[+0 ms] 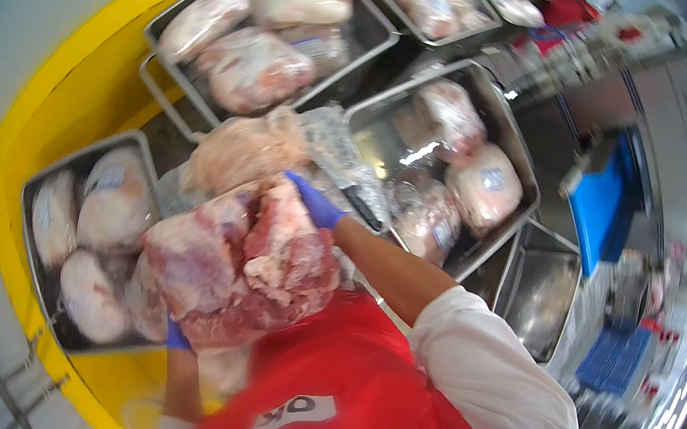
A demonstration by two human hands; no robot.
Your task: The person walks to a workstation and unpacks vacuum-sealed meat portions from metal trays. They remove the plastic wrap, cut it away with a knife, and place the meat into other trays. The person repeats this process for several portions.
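Observation:
A large slab of raw red meat with pale fat (209, 252) is held in front of my red apron, between both hands. My right hand (314, 201), in a blue glove, grips its far right edge. My left hand (178, 336), also gloved in blue, holds the near left side, its fingers mostly hidden by the meat. Just beyond lies another pale, fatty piece of meat (246, 151) on crumpled clear plastic (333, 137). A black-handled tool (362, 208), perhaps a knife, rests beside my right wrist.
Metal trays of plastic-wrapped meat surround me: one at left (29, 208), one at the back (378, 42), one at right (511, 133). Another metal container (559, 318) stands farther right. A yellow wall (30, 114) curves along the left; a blue board (597, 208) stands upright at right.

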